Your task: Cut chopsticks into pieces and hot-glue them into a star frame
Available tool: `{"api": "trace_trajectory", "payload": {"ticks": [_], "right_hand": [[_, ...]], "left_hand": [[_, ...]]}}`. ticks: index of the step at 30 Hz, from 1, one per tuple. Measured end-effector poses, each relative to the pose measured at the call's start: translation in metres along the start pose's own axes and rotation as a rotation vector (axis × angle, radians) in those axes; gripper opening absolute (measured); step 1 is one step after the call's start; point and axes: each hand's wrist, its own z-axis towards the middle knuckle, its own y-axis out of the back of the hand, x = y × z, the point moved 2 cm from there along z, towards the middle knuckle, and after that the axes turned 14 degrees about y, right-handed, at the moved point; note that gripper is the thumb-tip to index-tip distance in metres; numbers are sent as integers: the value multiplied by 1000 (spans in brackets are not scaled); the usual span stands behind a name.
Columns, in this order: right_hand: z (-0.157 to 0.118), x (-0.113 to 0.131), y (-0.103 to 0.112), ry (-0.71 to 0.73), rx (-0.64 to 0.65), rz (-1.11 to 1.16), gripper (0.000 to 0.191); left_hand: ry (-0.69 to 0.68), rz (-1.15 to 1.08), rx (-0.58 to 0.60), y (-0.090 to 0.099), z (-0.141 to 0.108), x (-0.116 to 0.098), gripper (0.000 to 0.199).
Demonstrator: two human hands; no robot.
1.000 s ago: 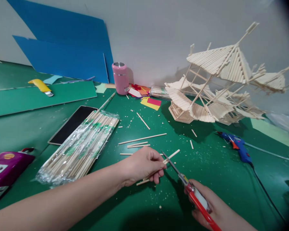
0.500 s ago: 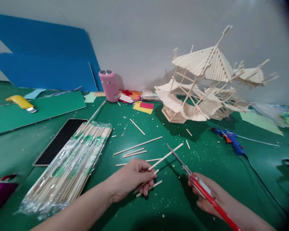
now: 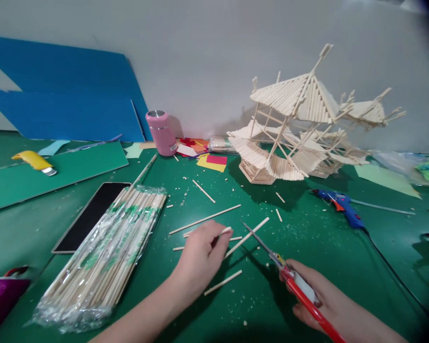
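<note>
Reaching left hand point(image 3: 203, 247) now pinches sticks point(image 3: 226, 230) on mat | right hand point(image 3: 312, 300) still clamps scissors point(image 3: 289, 276)

A craft or model-making workspace, seen from my own seat. The green surface point(image 3: 307, 247) is a cutting-mat-like covering strewn with wood chips and cut sticks point(image 3: 204, 219). A model building of thin wooden sticks point(image 3: 300, 128) stands near the plain grey wall point(image 3: 214, 57). Supplies lie about it: a plastic-wrapped bundle of sticks point(image 3: 107, 257), a blue glue gun point(image 3: 343, 209) with its cord, a yellow utility knife point(image 3: 34, 161), blue boards point(image 3: 64, 100) leaning on the wall, and coloured paper scraps point(image 3: 207, 155) beside a pink tumbler point(image 3: 160, 132).
</note>
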Motion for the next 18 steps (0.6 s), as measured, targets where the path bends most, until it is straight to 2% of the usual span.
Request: {"api": "trace_trajectory", "payload": {"ticks": [4,8,12,15,18], "right_hand": [[4,20,-5,71,24,-98,33],[7,19,-16,106,1,-123,24],[12,10,-36,141,12,-75,24],[17,7,-48,168,18,-92,34],[20,10,-54,164,33,-125,39]], "left_hand": [[-249,159,-86,-7,-4,-10,24],[-400,283,-200,-11,-9,-12,19],[-456,399,-368,-12,-16,-4,16],[-491,453,-479,-10,-19,3,14],[-564,467,-511,-6,-21,9,15]]}}
